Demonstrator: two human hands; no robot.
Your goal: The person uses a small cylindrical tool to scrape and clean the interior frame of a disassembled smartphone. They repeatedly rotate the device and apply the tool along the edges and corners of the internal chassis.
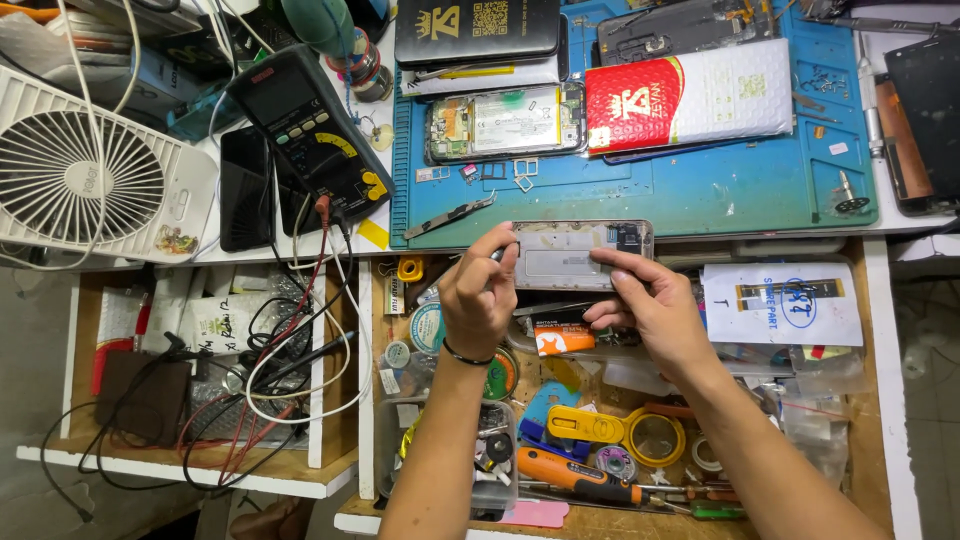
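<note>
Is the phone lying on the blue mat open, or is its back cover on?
Open. The phone on the blue mat lies with no back cover: its battery and circuit board show.

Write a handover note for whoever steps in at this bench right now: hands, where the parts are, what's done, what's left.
Left hand: closed around a thin tool, its tip at the left edge of the phone frame.
Right hand: steadies the frame, fingers on its lower right part, over the open drawer.
Parts: a second opened phone lies on the blue mat; tweezers at the mat's front edge; orange screwdriver in the drawer.
Done: the frame is stripped, with the inside bare.
Left: cannot tell from this view whether parts go in or come out.
</note>
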